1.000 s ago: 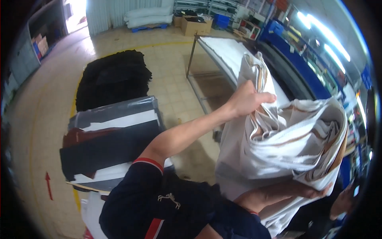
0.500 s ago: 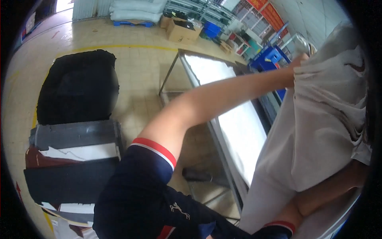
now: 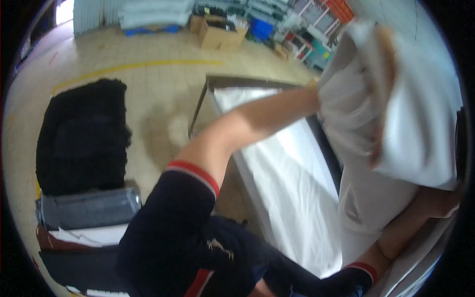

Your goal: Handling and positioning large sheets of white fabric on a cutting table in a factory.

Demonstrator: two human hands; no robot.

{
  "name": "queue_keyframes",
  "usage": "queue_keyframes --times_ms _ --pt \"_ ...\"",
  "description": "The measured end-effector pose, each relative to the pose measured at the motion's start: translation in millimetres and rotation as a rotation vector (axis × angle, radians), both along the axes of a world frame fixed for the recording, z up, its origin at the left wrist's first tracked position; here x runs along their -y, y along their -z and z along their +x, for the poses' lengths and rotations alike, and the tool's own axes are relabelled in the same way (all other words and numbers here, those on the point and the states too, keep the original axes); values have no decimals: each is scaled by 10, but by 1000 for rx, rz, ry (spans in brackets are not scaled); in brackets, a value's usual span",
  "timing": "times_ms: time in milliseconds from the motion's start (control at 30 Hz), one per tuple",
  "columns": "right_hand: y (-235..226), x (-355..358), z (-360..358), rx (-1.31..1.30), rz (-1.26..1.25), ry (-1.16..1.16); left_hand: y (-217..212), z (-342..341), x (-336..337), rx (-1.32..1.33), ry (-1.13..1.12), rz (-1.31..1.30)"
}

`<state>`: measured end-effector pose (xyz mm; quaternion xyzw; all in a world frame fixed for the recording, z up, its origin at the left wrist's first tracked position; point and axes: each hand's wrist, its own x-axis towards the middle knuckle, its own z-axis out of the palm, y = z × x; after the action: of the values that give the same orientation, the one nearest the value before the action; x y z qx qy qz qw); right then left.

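A large sheet of light grey fabric [image 3: 420, 123] is raised in loose, blurred folds at the right. My left arm stretches across to it, and the left hand [image 3: 319, 94] is closed on its bunched edge, the fingers mostly covered by the folds. Lower down, near the right rim of the view, my right hand [image 3: 448, 200] is closed at the fabric's edge, its fingers partly hidden and dim. Below and left of the lifted fabric, a long metal-framed table [image 3: 210, 81] bears a white sheet [image 3: 292, 183].
On the floor at left lie a black fleecy pile [image 3: 81, 133], a grey roll [image 3: 89, 210] and dark, white and brown sheets [image 3: 79, 267]. Farther back are a cardboard box [image 3: 222, 37], a blue bin [image 3: 262, 28] and white sacks on a blue pallet [image 3: 151, 30].
My left hand has drawn leftward with the fabric, which now folds over and swings above my right hand. More of the white sheet on the table shows. The whole view has shifted slightly.
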<state>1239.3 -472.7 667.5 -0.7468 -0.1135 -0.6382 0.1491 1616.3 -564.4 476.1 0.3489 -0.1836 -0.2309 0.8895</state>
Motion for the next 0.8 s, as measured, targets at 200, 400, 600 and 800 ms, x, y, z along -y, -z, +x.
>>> queue_keyframes --times_ms 200,400,600,800 --pt "1139 20 1522 -548 268 -138 -220 1223 761 -84 2 69" --pt "3106 -371 3286 -520 1019 173 1710 3504 1131 142 720 373" --pt "4947 169 4116 -235 1835 -516 3345 3162 2468 318 1132 768" --pt "4967 128 4544 295 2121 75 3279 2603 2616 86 1619 798"
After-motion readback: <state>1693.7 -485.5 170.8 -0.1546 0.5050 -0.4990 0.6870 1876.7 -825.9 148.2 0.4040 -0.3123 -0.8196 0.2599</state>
